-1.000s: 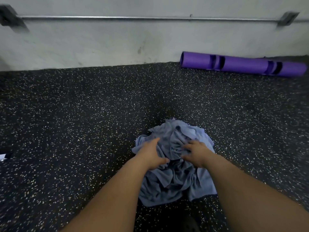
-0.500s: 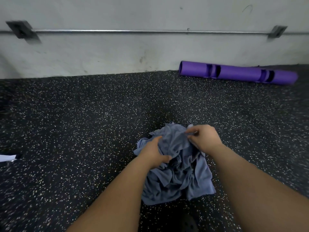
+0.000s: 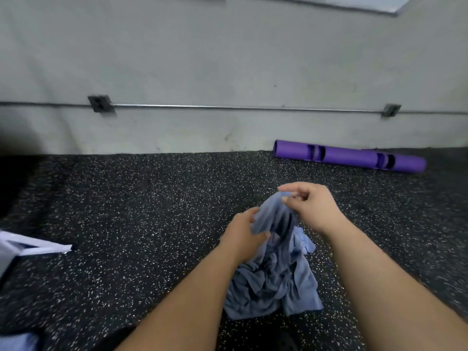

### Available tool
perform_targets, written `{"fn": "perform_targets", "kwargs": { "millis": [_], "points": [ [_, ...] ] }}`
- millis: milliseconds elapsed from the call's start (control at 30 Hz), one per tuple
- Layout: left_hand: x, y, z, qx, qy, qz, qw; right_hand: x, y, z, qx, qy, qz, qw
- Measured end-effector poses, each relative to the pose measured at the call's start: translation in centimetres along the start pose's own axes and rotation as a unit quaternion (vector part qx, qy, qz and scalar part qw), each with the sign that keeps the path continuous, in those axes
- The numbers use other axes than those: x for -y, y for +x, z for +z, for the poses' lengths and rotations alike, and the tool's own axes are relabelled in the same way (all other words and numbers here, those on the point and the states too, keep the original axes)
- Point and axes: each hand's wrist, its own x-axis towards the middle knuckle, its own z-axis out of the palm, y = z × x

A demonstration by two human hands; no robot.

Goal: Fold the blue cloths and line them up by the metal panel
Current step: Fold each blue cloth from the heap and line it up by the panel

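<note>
Head view, one cam.

1. Blue cloths [image 3: 274, 285]: crumpled heap, unfolded, on the floor [image 3: 152, 224], centre-right of frame, between the two forearms. Well apart from the wall.
2. Top cloth [image 3: 274, 216]: one pc drawn up out of the heap, hanging in loose folds, lower end still in the pile.
3. Right hand [image 3: 312, 206]: raised above the heap, thumb + fingertips pinching the upper edge of the top cloth; other fingers curled.
4. Left hand [image 3: 243, 234]: lower, just left of the same cloth, fingers and thumb closed round its side fold.
5. Floor: dark rubber w/ white flecks.
6. Wall [image 3: 228, 59]: grey, scuffed, far side.
7. Pipe [image 3: 228, 107]: thin metal run, horiz. along the wall, held by two brackets [image 3: 100, 104].
8. Purple tube [image 3: 349, 158]: lying on the floor at the wall's foot, far right; dark cut-outs in two places.
9. Pale flat object [image 3: 35, 247]: left edge, partly out of frame, blurred; can't tell what it is.
10. Pale sheet [image 3: 342, 2]: on the wall at top edge, cropped.
</note>
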Motion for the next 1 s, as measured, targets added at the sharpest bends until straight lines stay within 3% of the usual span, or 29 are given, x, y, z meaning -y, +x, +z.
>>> {"fn": "perform_targets", "kwargs": {
  "millis": [200,500,600,767,867,1000],
  "points": [
    [-3.1,-6.2,-2.6,-0.123,-0.037,0.103,0.986,6.8,-5.3,1.3,0.051,0.075,-0.085,0.992],
    [-1.7,-12.0,-10.0,-0.188,-0.077,0.121,0.972,12.3,-11.1,5.1,0.128,0.144,-0.121,0.974],
    [-0.8,-13.9,-12.9,-0.206,-0.126,0.119,0.963,13.3,-12.1,6.9,0.157,0.114,-0.136,0.972],
    [0.0,-17.7,-17.2,-0.193,-0.218,0.103,0.951,14.4,-12.6,10.7,0.106,-0.044,-0.187,0.976],
    [0.6,-18.9,-18.8,-0.208,-0.286,0.071,0.933,15.6,-12.8,13.2,0.135,-0.029,-0.199,0.97],
    [2.0,-18.9,-20.4,-0.272,-0.26,0.063,0.924,16.8,-12.9,16.4,0.147,0.012,-0.188,0.971]
  ]
}}
